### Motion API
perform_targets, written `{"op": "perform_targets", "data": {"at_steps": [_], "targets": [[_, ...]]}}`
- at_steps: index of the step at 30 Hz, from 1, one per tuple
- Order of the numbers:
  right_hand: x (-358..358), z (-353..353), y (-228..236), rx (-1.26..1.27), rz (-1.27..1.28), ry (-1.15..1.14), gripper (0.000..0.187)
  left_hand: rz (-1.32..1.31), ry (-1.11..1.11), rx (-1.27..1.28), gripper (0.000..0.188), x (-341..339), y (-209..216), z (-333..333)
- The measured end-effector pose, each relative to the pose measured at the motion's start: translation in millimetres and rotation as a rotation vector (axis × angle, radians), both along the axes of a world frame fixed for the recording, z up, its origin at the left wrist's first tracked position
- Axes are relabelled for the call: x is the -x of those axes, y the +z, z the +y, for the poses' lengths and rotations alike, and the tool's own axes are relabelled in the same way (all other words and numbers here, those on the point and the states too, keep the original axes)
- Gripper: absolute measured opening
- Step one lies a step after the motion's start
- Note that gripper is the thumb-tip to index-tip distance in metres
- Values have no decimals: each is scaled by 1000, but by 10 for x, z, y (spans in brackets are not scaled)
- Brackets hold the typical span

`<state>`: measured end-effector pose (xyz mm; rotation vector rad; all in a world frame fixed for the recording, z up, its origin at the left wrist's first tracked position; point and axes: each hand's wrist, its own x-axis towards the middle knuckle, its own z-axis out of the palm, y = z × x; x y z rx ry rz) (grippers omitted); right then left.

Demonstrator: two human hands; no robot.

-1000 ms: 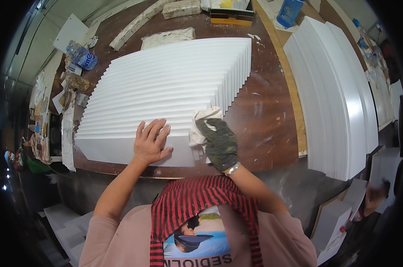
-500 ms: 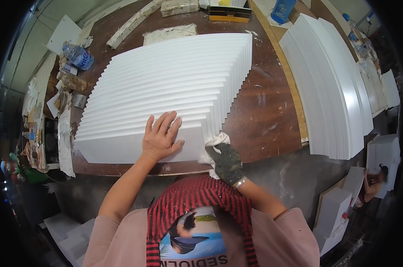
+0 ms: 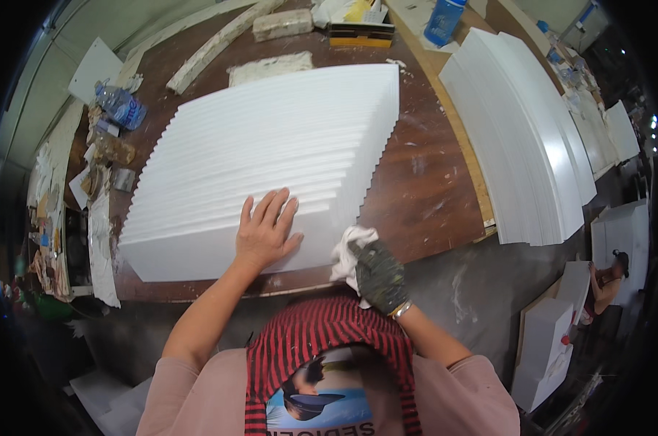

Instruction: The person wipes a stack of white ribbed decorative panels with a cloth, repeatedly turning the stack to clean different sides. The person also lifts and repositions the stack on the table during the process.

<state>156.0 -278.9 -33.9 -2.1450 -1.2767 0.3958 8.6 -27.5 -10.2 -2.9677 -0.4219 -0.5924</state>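
A fanned stack of white panels (image 3: 256,131) lies on the brown table (image 3: 431,196), their edges stepped one behind the other. My bare left hand (image 3: 265,231) rests flat with fingers spread on the nearest panel. In a dark grey-green work glove, my right hand (image 3: 378,275) grips a crumpled white cloth (image 3: 354,251) by the right end of that nearest panel. The gloved fingertips are partly covered by the cloth. Whether the cloth touches the panel's end I cannot tell.
More white panels (image 3: 525,138) stand stacked at the right. A clear plastic bottle (image 3: 122,105) lies at the left among clutter. Farther back are a blue bottle (image 3: 444,22), a black-and-yellow box (image 3: 362,34) and a whitish block (image 3: 282,25). A person (image 3: 608,280) handles panels at far right.
My right hand has drawn the cloth slightly away from the stack, toward me. My left hand stays on the nearest panel. The whole view has shifted slightly.
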Motion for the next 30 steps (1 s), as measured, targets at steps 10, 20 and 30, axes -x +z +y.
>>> {"op": "perform_targets", "data": {"at_steps": [10, 20, 30], "targets": [[-1064, 1193, -119, -275, 63, -354, 36, 71, 17, 6, 67, 23, -13, 2], [-2455, 1637, 97, -405, -175, -391, 48, 90, -7, -63, 63, 33, -32, 13], [-2797, 1704, -34, -173, 208, -382, 49, 102, 8, -92, 61, 94, -162, 55]]}}
